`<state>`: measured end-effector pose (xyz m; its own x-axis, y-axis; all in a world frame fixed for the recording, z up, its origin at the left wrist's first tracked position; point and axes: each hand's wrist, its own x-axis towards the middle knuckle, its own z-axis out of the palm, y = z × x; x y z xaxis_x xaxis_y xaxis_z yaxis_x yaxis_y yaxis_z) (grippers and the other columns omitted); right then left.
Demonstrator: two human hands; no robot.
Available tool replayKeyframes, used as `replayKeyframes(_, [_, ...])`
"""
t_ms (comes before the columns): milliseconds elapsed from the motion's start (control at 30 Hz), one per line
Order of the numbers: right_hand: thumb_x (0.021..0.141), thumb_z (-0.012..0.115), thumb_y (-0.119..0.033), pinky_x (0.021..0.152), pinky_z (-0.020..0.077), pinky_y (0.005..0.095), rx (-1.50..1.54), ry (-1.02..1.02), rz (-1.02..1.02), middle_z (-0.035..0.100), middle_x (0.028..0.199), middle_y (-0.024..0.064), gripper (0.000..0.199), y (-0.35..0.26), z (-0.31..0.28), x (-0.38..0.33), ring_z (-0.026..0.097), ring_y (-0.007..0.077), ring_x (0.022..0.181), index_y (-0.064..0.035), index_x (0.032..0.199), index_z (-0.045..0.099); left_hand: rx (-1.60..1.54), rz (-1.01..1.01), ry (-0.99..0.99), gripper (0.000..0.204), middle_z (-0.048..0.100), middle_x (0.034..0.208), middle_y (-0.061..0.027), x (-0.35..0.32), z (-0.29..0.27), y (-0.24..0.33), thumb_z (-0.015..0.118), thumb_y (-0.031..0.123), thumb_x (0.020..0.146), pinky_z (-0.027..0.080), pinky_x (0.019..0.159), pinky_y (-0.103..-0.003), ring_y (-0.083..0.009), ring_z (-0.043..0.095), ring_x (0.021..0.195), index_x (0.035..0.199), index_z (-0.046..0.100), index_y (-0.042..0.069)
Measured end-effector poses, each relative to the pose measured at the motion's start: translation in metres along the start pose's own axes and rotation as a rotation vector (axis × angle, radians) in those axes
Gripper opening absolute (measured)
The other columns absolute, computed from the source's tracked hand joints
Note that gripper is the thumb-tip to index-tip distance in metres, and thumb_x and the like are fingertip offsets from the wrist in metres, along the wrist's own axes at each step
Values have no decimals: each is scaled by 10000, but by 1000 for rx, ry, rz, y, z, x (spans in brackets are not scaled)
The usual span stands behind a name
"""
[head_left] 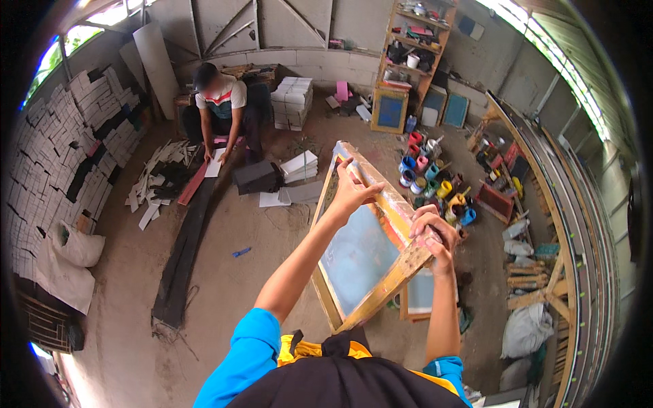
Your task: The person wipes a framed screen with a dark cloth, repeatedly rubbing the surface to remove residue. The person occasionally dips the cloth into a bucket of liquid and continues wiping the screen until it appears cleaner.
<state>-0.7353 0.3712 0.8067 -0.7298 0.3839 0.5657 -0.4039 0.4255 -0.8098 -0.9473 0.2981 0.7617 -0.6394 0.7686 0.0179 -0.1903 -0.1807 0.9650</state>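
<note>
I hold a wooden screen-printing frame [381,282] with a pale blue mesh up in front of me, tilted. My left hand [352,192] grips its far long side near the top corner. My right hand [435,234] is closed around the near right corner of the wood. A second framed screen [420,294] lies on the floor below it, partly hidden.
A person [221,109] sits on the floor at the back, handling white sheets. Stacks of sheets [292,102] and scattered sheets surround them. Paint pots [435,180] stand right of the frame. A shelf unit [411,54], leaning blue screens [390,110], a long workbench [551,224] and sacks [527,330] line the right.
</note>
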Motion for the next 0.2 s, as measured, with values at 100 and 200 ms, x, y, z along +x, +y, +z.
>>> replayKeyframes(100, [678, 563, -279, 881, 405, 332, -81, 33, -66, 638, 832, 67, 305, 45, -19, 32, 497, 207, 1002, -11, 805, 636, 39, -20, 53, 1070, 437, 1297, -227, 51, -3, -5, 857, 172, 702, 604, 794, -398, -277, 611, 1064, 1446, 89, 153])
replayKeyframes(200, [682, 575, -239, 930, 404, 360, -199, 44, -106, 650, 918, 72, 275, 106, -52, 63, 530, 230, 1016, -41, 847, 670, -21, -37, 81, 1046, 365, 1367, -239, 116, -7, -28, 852, 85, 685, 577, 856, -495, -322, 584, 1136, 1450, 146, 190])
